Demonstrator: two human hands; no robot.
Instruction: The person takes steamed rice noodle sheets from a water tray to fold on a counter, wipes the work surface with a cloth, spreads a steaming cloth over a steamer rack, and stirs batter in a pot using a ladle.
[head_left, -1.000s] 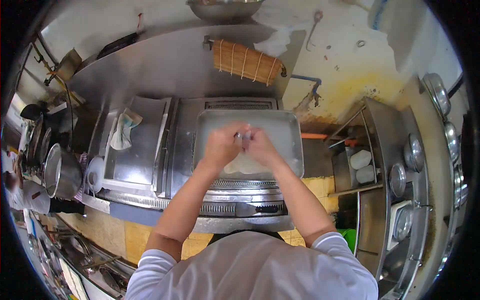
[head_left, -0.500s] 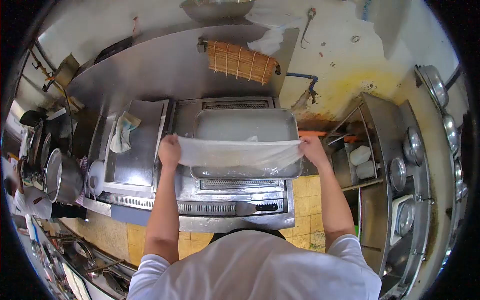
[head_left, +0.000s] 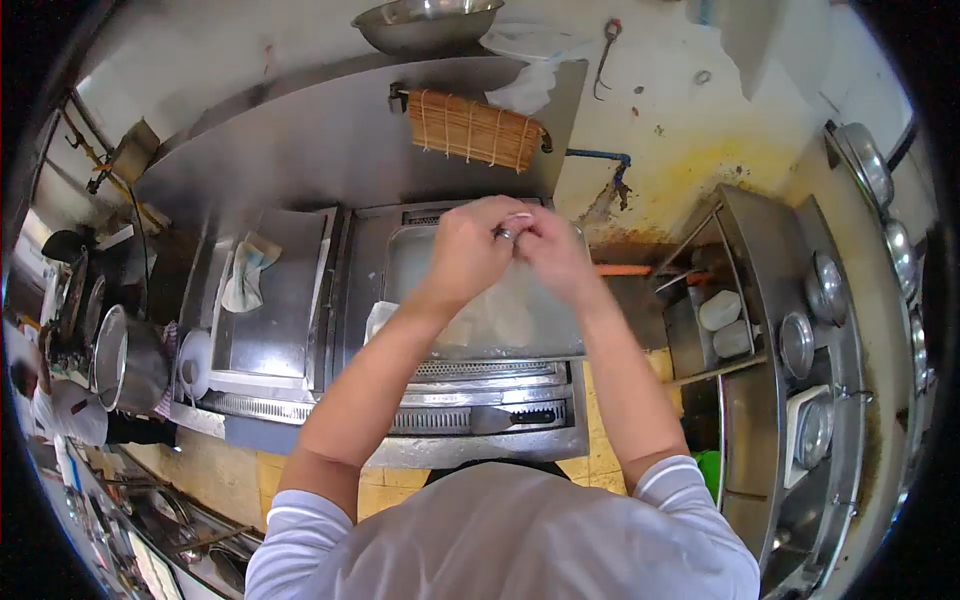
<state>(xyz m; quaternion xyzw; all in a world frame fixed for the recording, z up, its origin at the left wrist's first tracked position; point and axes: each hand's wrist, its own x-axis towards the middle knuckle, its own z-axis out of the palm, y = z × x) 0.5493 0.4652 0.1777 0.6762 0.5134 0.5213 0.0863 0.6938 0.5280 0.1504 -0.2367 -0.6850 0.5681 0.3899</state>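
My left hand (head_left: 472, 246) and my right hand (head_left: 548, 252) meet over the back part of a metal tray (head_left: 410, 262). The fingers of both are closed around something too small and hidden to name. Below them a thin whitish sheet (head_left: 508, 318), blurred, lies or hangs over the tray. A piece of white cloth (head_left: 380, 318) shows at the tray's left edge, beside my left forearm. Whether these two pieces are one cloth cannot be seen.
A cloth (head_left: 248, 272) lies on the steel counter to the left. A spatula (head_left: 490, 419) rests on the front ledge. Bamboo mat (head_left: 474, 130) hangs behind. Shelves with metal bowls (head_left: 797, 346) stand right; a large pot (head_left: 130, 360) and another person (head_left: 80, 412) are left.
Half a second ago my hands were wide apart, stretching a long white cloth across the tray. They have since come together above the tray's back part, and the cloth is no longer stretched.
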